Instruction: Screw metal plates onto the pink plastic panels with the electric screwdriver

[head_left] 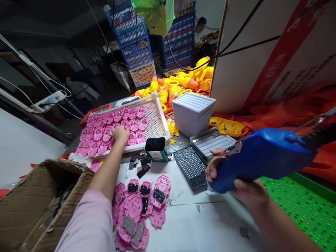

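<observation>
My left hand (120, 134) reaches over a white perforated tray (164, 122) with rows of pink plastic shells (98, 133) in it. Its fingers are curled down among the shells, and whatever they grip is hidden. My right hand (245, 189) is wrapped round a blue electric screwdriver (262, 154), which is tilted with its nose toward the lower left. Below that nose lies a black grid tray (191, 168) scattered with small screws. Nearer me, a loose pile of pink shells (132, 206) rests on the white table sheet, several with black or grey plates on them.
A green tin (156, 155) stands beside scattered black pieces (141, 166). Stacked white trays (194, 113) and a tray with round metal discs (212, 141) stand behind. A cardboard box (78, 168) is at left, a green crate (301, 206) at right. Yellow toys (181, 87) are heaped behind.
</observation>
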Action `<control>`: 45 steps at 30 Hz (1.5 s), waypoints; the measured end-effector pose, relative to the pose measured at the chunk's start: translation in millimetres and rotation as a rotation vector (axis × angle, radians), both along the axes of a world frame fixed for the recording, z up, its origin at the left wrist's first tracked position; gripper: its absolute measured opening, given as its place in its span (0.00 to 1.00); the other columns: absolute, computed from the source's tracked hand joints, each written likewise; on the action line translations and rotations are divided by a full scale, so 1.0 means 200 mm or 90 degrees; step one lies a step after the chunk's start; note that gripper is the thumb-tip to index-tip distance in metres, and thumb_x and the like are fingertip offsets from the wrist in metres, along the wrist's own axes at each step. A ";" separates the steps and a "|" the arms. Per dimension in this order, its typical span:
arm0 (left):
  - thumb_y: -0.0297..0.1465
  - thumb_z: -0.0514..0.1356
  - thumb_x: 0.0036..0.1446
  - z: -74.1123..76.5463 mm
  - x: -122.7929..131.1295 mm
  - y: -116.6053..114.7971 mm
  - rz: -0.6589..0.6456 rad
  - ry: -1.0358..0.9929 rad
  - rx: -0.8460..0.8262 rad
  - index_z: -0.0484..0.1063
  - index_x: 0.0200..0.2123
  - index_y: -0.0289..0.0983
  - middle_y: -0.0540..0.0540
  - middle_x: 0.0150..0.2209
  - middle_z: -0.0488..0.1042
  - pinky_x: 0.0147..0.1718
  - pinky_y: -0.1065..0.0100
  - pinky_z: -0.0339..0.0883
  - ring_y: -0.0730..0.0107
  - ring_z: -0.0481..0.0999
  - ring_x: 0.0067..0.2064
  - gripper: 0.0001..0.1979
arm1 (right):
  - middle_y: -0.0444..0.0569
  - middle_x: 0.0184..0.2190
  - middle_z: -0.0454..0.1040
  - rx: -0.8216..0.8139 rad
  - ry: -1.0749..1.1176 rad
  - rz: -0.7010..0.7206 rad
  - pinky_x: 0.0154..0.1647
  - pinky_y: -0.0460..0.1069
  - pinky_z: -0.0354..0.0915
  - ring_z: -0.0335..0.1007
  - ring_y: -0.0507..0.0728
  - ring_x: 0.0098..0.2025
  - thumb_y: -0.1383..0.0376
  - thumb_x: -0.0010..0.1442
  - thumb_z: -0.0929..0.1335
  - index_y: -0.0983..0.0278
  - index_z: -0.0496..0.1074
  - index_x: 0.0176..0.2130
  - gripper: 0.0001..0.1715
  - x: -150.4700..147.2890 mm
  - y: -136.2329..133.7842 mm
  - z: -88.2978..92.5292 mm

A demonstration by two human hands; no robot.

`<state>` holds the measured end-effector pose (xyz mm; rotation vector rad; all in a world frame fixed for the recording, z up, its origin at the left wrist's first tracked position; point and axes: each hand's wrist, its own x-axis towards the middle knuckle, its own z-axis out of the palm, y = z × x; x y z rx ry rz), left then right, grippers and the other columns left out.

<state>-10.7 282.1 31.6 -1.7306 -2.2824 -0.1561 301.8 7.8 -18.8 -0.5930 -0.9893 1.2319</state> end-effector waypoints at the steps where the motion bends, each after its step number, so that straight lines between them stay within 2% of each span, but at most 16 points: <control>1: 0.40 0.61 0.65 0.00 0.00 0.00 -0.006 0.005 0.010 0.70 0.54 0.37 0.41 0.56 0.71 0.54 0.46 0.68 0.55 0.72 0.56 0.19 | 0.48 0.24 0.71 0.003 -0.002 -0.003 0.25 0.50 0.69 0.70 0.56 0.25 0.48 0.43 0.77 0.60 0.75 0.34 0.23 0.00 0.00 0.00; 5: 0.38 0.61 0.65 -0.02 0.01 -0.01 -0.025 0.019 0.044 0.70 0.54 0.36 0.41 0.56 0.71 0.54 0.47 0.68 0.55 0.72 0.56 0.18 | 0.48 0.23 0.71 -0.001 -0.006 -0.009 0.24 0.50 0.69 0.70 0.56 0.25 0.48 0.43 0.77 0.61 0.75 0.34 0.24 0.00 0.00 0.01; 11: 0.38 0.61 0.65 -0.04 0.00 -0.02 -0.036 0.018 0.067 0.71 0.53 0.36 0.41 0.56 0.71 0.54 0.48 0.69 0.56 0.73 0.55 0.17 | 0.46 0.24 0.73 0.006 0.010 -0.011 0.24 0.50 0.69 0.70 0.56 0.25 0.50 0.44 0.77 0.55 0.75 0.43 0.27 -0.01 0.00 0.01; 17: 0.37 0.61 0.65 -0.02 -0.02 -0.06 -0.040 -0.003 0.084 0.70 0.54 0.36 0.41 0.56 0.71 0.53 0.49 0.70 0.56 0.73 0.55 0.17 | 0.48 0.23 0.71 -0.011 -0.001 -0.009 0.24 0.50 0.69 0.70 0.56 0.25 0.48 0.42 0.77 0.62 0.76 0.32 0.24 -0.01 0.01 0.00; 22: 0.38 0.61 0.65 0.05 0.03 -0.17 -0.068 -0.042 0.109 0.71 0.53 0.36 0.41 0.55 0.71 0.54 0.48 0.68 0.57 0.72 0.55 0.16 | 0.47 0.23 0.71 -0.017 0.001 -0.002 0.23 0.50 0.68 0.71 0.56 0.24 0.48 0.41 0.78 0.62 0.74 0.32 0.25 -0.01 0.01 0.02; 26: 0.35 0.59 0.64 0.15 0.09 -0.36 -0.149 -0.071 0.137 0.73 0.46 0.36 0.40 0.53 0.72 0.54 0.51 0.62 0.53 0.68 0.57 0.10 | 0.45 0.24 0.72 -0.016 0.013 0.000 0.23 0.50 0.68 0.71 0.55 0.24 0.48 0.42 0.78 0.60 0.73 0.38 0.27 -0.02 0.00 0.03; 29: 0.33 0.60 0.62 0.21 0.12 -0.59 -0.242 -0.082 0.154 0.73 0.41 0.38 0.38 0.50 0.74 0.53 0.52 0.60 0.48 0.66 0.56 0.06 | 0.45 0.23 0.73 -0.008 0.020 -0.003 0.23 0.50 0.68 0.72 0.56 0.24 0.49 0.42 0.78 0.60 0.72 0.38 0.28 -0.02 0.00 0.03; 31: 0.34 0.60 0.62 0.21 0.12 -0.77 -0.305 -0.090 0.161 0.73 0.39 0.39 0.39 0.47 0.75 0.52 0.52 0.60 0.49 0.67 0.55 0.06 | 0.46 0.23 0.73 -0.003 0.021 -0.001 0.23 0.51 0.69 0.72 0.57 0.23 0.50 0.41 0.78 0.60 0.72 0.38 0.28 -0.02 0.00 0.03; 33: 0.34 0.56 0.63 0.17 0.10 -0.95 -0.370 -0.098 0.161 0.73 0.37 0.39 0.41 0.43 0.76 0.50 0.53 0.62 0.51 0.70 0.51 0.07 | 0.46 0.22 0.73 0.001 0.023 0.002 0.22 0.51 0.68 0.72 0.57 0.23 0.50 0.40 0.79 0.60 0.71 0.39 0.30 -0.02 0.00 0.04; 35: 0.33 0.54 0.65 0.11 0.09 -1.12 -0.438 -0.106 0.148 0.73 0.36 0.41 0.43 0.40 0.77 0.47 0.56 0.64 0.55 0.72 0.47 0.09 | 0.45 0.22 0.74 0.000 0.027 0.001 0.22 0.51 0.68 0.72 0.57 0.23 0.50 0.40 0.79 0.60 0.71 0.41 0.32 -0.03 0.00 0.04; 38: 0.32 0.52 0.66 -0.01 0.09 -1.30 -0.499 -0.115 0.150 0.73 0.35 0.41 0.44 0.38 0.77 0.46 0.57 0.65 0.58 0.74 0.44 0.11 | 0.44 0.22 0.74 -0.011 0.030 -0.006 0.23 0.50 0.68 0.72 0.56 0.22 0.49 0.39 0.79 0.59 0.70 0.43 0.34 -0.03 0.00 0.05; 41: 0.31 0.51 0.67 -0.10 0.09 -1.38 -0.516 -0.123 0.181 0.73 0.35 0.41 0.42 0.38 0.76 0.46 0.55 0.63 0.57 0.73 0.44 0.12 | 0.43 0.22 0.74 -0.027 0.029 -0.009 0.24 0.50 0.68 0.71 0.56 0.22 0.49 0.36 0.80 0.59 0.71 0.42 0.36 -0.03 -0.01 0.06; 45: 0.30 0.52 0.67 -0.15 0.09 -1.41 -0.562 -0.131 0.196 0.73 0.34 0.40 0.42 0.37 0.77 0.46 0.55 0.62 0.57 0.73 0.43 0.11 | 0.43 0.21 0.73 -0.046 0.023 -0.019 0.23 0.51 0.67 0.71 0.56 0.22 0.48 0.34 0.80 0.59 0.72 0.36 0.33 -0.02 0.00 0.07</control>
